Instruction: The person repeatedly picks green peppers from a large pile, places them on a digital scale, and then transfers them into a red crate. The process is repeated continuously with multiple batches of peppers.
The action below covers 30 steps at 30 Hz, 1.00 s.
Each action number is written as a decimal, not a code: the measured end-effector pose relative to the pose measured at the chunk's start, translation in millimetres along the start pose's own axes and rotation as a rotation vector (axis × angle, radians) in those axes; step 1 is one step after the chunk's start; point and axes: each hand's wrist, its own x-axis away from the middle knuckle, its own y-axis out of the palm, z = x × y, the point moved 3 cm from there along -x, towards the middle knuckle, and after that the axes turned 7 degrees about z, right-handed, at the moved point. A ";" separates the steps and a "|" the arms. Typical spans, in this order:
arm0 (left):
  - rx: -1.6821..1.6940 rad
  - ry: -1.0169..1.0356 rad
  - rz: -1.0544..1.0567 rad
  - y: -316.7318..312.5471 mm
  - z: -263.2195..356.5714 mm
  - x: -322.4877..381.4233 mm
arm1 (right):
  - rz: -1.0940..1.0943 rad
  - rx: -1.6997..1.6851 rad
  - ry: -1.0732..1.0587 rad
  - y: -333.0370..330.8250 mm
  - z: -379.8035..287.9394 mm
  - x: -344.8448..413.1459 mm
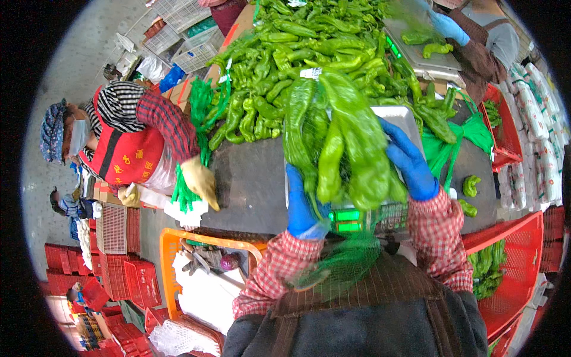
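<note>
My left hand (308, 209), in a blue glove, grips the lower left side of a green mesh bag of long green peppers (348, 147). My right hand (412, 160), also blue-gloved, presses against the bag's right side with its fingers spread along the peppers. The bag is held over a weighing scale with a metal tray (397, 114) and a lit green display (347, 221). Loose green mesh (348, 263) hangs towards my apron. Beyond the scale lies a large heap of green peppers (312, 40). The bag hides most of the tray.
A co-worker in a red apron (129, 151) stands at the left, a gloved hand by green mesh bags (187, 192). Another co-worker's blue-gloved hand (448, 29) is near a second scale (424, 49). An orange crate (167, 267) and a red crate (513, 276) flank me.
</note>
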 end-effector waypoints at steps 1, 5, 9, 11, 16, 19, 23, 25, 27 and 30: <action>-0.024 0.008 0.022 -7.1 -4.7 -4.4 | -0.047 -0.002 -0.020 -7.3 4.7 0.9; 0.013 -0.150 0.196 -39.2 -20.8 -19.0 | 0.069 -0.020 0.505 -29.0 41.4 31.2; 0.063 -0.096 0.291 -55.1 -32.0 -22.9 | -0.088 -0.079 0.647 -13.5 52.8 86.6; 0.042 -0.092 0.169 -54.3 -39.7 -26.6 | -0.101 -0.044 0.695 -6.8 53.2 102.0; -0.104 -0.025 0.124 -59.6 -45.7 -42.3 | 0.039 -0.015 0.447 -56.6 10.1 124.8; -0.387 0.199 0.083 -54.4 -26.3 -36.7 | 0.101 -0.087 0.274 -90.7 -8.3 145.9; -1.276 0.819 0.009 -20.6 5.2 4.0 | 0.096 -0.166 0.403 -95.4 -3.9 170.7; -1.745 1.050 -0.219 -1.1 1.6 29.5 | 0.215 -0.045 0.358 -94.5 -4.0 173.7; -1.801 0.962 -0.479 14.2 -27.0 40.9 | 0.245 0.088 0.314 -94.6 -10.4 172.8; -1.822 0.825 -0.624 29.3 -55.1 31.9 | 0.343 -0.027 0.179 -102.7 -28.5 169.8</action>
